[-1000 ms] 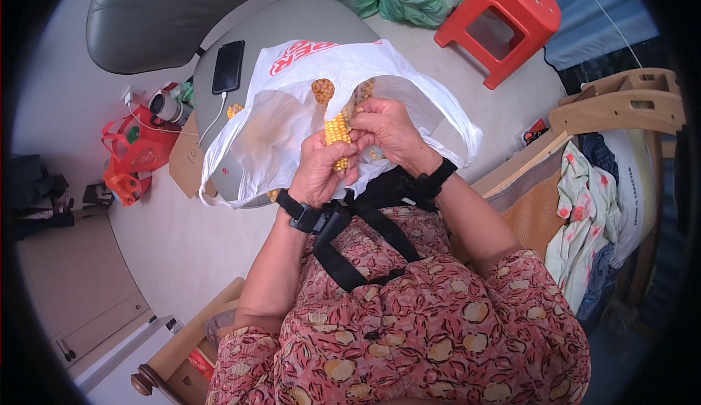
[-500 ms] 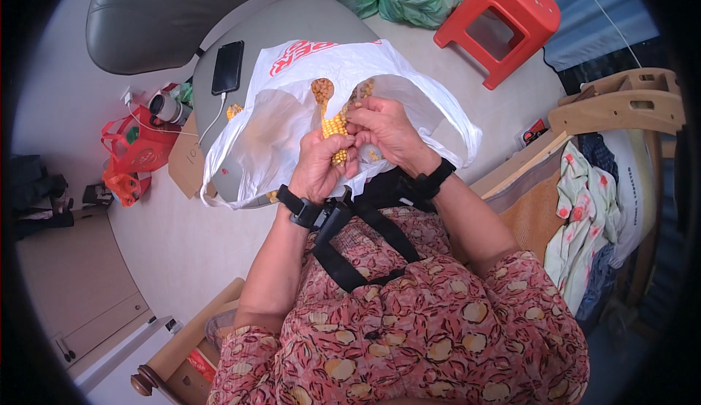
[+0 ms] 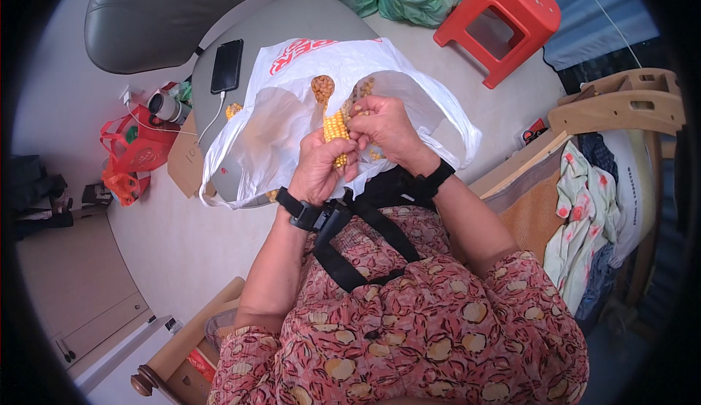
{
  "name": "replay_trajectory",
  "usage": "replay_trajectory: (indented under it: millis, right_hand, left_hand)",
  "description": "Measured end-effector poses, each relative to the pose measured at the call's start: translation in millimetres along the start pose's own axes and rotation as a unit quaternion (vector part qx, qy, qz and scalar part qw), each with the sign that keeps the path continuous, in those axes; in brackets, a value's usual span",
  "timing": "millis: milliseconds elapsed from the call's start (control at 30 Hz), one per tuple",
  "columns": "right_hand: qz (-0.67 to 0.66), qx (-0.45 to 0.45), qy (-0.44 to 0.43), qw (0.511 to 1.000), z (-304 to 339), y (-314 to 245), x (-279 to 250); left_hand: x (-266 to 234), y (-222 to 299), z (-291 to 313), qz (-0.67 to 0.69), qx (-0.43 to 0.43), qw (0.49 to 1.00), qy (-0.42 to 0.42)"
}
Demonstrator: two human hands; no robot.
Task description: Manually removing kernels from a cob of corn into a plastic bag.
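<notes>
My left hand (image 3: 321, 160) is closed round an ear of corn (image 3: 336, 129) with yellow kernels, its thumb lying across the cob. Against the ear's right side, my right hand (image 3: 383, 127) has its thumb and fingers pinched together; its fingertips partly hide the kernels there. Both hands are over the open mouth of a white plastic bag (image 3: 332, 62) with red print, spread on a grey chair seat (image 3: 292, 18). Loose kernels (image 3: 322, 87) show inside the bag. Another piece of corn (image 3: 234, 111) lies at the bag's left edge.
A black phone (image 3: 227, 66) with a white cable lies on the seat. Beyond stand a red plastic stool (image 3: 504, 21) and green bags (image 3: 420, 7). Red bags (image 3: 135, 146) sit at the left; a wooden chair with clothes (image 3: 584, 208) is at the right.
The ear has shifted and turned very slightly in my left hand. My right fingers have moved a little on its side. The bag stays in place.
</notes>
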State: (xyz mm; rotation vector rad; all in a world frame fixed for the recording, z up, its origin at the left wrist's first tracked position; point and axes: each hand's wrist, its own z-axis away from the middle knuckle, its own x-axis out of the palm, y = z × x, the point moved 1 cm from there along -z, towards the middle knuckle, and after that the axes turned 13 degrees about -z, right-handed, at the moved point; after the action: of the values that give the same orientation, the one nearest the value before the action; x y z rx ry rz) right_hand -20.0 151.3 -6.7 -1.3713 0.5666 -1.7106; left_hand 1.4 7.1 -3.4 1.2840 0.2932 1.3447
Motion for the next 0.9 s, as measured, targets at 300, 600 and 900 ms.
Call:
replay_trajectory:
  millis: [300, 600, 900]
  right_hand:
    - [0.233, -0.13, 0.002, 0.964, -0.9, 6.8, -2.7]
    - [0.011, -0.027, 0.065, 0.997, -4.4, 9.5, -6.4]
    - [0.272, -0.236, 0.031, 0.932, -7.0, 6.2, -6.0]
  left_hand:
    - [12.8, -1.1, 1.3, -0.165, 0.039, 0.976, 0.134]
    - [8.8, 2.2, 3.6, 0.017, 0.022, 0.998, 0.053]
    - [0.3, -4.1, 3.4, -0.038, 0.021, 0.995, 0.089]
